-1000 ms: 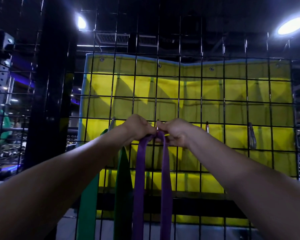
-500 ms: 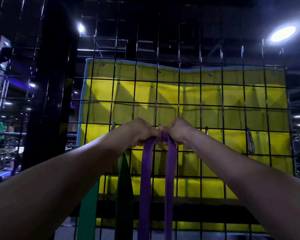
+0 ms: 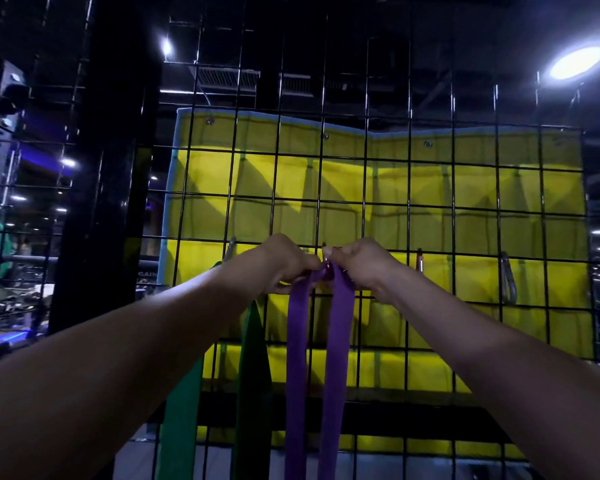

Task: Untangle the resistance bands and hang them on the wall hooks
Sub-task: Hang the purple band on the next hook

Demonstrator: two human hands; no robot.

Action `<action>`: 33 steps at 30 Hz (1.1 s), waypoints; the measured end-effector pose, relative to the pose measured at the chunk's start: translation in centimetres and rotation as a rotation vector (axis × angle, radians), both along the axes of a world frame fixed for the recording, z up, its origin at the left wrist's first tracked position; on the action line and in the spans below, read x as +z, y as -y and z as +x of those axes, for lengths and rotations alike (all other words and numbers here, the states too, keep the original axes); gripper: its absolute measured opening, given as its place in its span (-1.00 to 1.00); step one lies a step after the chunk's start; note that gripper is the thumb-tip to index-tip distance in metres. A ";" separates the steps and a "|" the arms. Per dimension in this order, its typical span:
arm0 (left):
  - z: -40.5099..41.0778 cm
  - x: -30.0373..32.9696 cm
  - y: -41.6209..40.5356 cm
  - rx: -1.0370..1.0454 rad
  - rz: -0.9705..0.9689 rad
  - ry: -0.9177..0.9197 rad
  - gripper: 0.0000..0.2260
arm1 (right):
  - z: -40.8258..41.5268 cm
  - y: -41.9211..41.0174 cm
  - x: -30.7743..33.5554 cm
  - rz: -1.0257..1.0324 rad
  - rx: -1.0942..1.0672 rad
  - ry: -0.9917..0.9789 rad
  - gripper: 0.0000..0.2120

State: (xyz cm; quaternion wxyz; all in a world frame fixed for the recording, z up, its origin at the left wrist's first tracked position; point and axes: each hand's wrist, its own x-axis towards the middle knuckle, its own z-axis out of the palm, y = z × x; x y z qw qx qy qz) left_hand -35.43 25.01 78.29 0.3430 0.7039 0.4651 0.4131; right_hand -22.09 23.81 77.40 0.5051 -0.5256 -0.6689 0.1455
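Fingers of the left hand [image 3: 284, 263] curled round the top of the purple band [image 3: 336, 341] on its left strand; fingers of the right hand [image 3: 362, 263] pinched round the same loop on its right strand, thumb tip raised just above. Met at a hook [image 3: 325, 268] on the black wire grid [image 3: 409, 209], only a small glint of it visible between the knuckles. Could not tell whether the loop already sat over the hook or was merely held against it. Hung down from the hands in two flat strands, apart and apparently untwisted, out of view at the bottom. Beside it on the left, a green band [image 3: 253, 358], hanging from behind the left wrist, its own hook hidden. Further right along the same row, a spare hook [image 3: 420, 259] and a grey carabiner [image 3: 508, 278], both bare. Behind the grid, a yellow mat [image 3: 465, 188].

Judged as the seating step for the purple band. Risk from here: letting go before the loop is fully over the tip, so the band's own weight drags it off and drops it. Also possible: catching only one edge of the wide strap, leaving it folded and likely to slip
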 end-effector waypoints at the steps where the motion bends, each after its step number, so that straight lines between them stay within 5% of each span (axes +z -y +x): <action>1: 0.0 -0.2 0.0 -0.001 0.016 0.024 -0.97 | 0.1 0.1 -0.1 -0.029 0.045 -0.054 -0.69; 9: 1.1 -0.6 0.7 -0.021 0.022 0.085 -0.85 | 0.4 0.3 -0.5 -0.136 0.207 -0.291 -0.77; 13: 1.6 -0.5 0.7 0.010 0.009 0.124 -0.98 | 0.4 -0.1 -0.9 -0.188 0.260 -0.422 -0.80; 17: 1.7 -0.5 0.4 0.049 0.038 0.100 -0.82 | 0.8 0.1 -1.1 -0.276 0.348 -0.534 -0.87; 33: 0.5 -1.7 0.8 -0.057 0.296 0.026 -0.89 | 1.4 0.6 -1.6 -0.306 0.473 -0.541 -0.83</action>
